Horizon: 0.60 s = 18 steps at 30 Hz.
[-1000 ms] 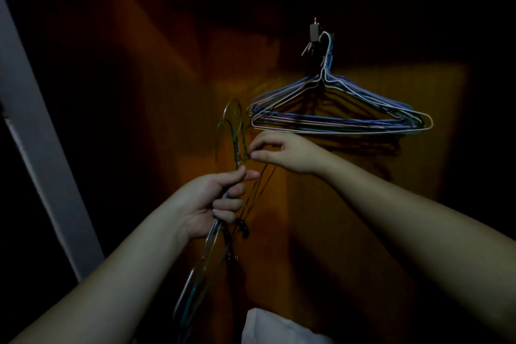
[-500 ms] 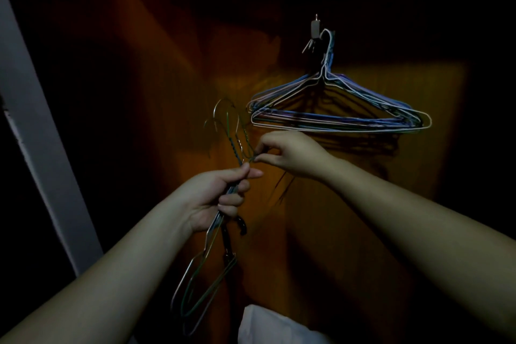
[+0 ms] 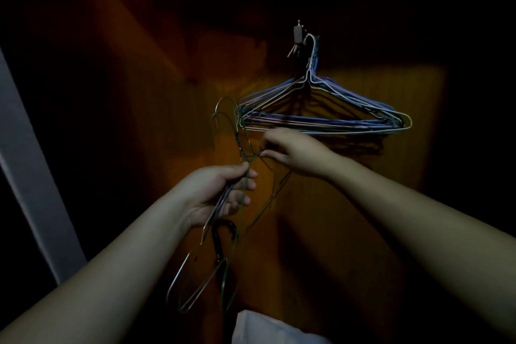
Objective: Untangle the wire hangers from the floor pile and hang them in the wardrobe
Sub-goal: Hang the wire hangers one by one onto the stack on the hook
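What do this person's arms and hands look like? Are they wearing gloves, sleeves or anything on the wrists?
Both forearms are bare as far as the picture shows: no sleeves reach into view. The left hand and right hand wear no gloves. No watch, bracelet or ring shows on either, though the light is very dim, so small details could be missed.

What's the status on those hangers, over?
Left hand grips the tangled hanger bunch. Right hand pinches one wire near the necks. Hung hangers on the wall hook. Bunch not yet separated; nothing blocking.
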Motion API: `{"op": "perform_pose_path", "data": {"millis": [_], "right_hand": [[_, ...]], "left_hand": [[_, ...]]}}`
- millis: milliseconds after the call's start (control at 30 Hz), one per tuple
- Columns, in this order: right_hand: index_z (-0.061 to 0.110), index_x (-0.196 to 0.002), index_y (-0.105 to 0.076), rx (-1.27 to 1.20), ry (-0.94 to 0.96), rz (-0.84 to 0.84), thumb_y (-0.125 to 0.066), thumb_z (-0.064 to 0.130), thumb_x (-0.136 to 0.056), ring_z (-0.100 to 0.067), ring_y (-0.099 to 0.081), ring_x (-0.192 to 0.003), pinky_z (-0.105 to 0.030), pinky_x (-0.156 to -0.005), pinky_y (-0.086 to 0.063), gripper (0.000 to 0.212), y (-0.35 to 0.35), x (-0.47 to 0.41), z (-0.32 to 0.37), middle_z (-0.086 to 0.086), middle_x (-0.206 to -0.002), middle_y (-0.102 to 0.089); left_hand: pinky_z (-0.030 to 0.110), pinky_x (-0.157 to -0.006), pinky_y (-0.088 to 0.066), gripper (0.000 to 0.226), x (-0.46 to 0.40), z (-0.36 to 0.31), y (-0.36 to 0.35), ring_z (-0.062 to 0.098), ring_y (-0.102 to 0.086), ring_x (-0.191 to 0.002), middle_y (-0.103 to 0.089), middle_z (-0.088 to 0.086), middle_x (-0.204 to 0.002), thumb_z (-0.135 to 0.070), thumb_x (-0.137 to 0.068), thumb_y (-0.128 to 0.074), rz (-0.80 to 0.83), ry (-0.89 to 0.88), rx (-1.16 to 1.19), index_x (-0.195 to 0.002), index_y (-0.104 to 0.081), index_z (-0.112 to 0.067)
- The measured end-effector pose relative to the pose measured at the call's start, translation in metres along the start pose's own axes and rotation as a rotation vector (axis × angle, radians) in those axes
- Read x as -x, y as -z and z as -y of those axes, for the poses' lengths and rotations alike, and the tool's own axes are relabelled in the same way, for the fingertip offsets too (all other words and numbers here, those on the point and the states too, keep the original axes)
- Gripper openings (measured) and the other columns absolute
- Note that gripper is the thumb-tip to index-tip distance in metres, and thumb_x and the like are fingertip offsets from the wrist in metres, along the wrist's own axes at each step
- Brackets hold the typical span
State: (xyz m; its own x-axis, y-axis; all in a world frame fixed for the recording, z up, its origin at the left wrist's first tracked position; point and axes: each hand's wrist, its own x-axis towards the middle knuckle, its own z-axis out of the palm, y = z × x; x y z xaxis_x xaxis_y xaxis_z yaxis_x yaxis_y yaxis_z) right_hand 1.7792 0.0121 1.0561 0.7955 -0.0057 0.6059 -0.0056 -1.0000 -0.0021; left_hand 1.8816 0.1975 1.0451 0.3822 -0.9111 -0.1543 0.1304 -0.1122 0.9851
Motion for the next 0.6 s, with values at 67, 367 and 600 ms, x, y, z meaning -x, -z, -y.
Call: {"op": "perform_pose_path", "data": {"millis": [67,367,600], "right_hand": [[0.010,-0.103,-0.062,-0.028,0.000,0.004,-0.061,0.021,-0.094,-0.012,-0.052,-0.095,-0.019,-0.077,-0.034,0.015,0.002,0.003,0.000,-0.002,-0.101,-0.062],[0.018,-0.099,-0.064,-0.301,-0.153,0.049,-0.065,0.030,-0.092,-0.004,-0.055,-0.087,-0.011,-0.070,-0.040,0.014,0.007,0.011,0.011,0.004,-0.096,-0.065],[0.023,-0.091,-0.062,-0.340,-0.230,0.088,-0.065,0.037,-0.090,0.005,-0.050,-0.074,-0.008,-0.065,-0.038,0.014,0.008,0.008,0.010,0.004,-0.089,-0.063]], "left_hand": [[0.013,-0.031,-0.022,0.021,-0.004,0.000,-0.001,0.007,-0.046,-0.036,-0.052,-0.002,-0.055,-0.025,-0.101,-0.048,-0.010,-0.010,0.018,-0.095,-0.059,-0.009],[0.013,-0.031,-0.015,0.018,-0.012,0.007,-0.009,0.008,-0.044,-0.034,-0.051,-0.002,-0.054,-0.024,-0.099,-0.052,-0.009,0.013,0.053,-0.090,-0.058,-0.009],[0.013,-0.031,-0.016,0.018,-0.013,0.009,-0.014,0.008,-0.044,-0.034,-0.052,-0.002,-0.054,-0.024,-0.099,-0.052,-0.022,-0.005,0.046,-0.091,-0.058,-0.009]]}}
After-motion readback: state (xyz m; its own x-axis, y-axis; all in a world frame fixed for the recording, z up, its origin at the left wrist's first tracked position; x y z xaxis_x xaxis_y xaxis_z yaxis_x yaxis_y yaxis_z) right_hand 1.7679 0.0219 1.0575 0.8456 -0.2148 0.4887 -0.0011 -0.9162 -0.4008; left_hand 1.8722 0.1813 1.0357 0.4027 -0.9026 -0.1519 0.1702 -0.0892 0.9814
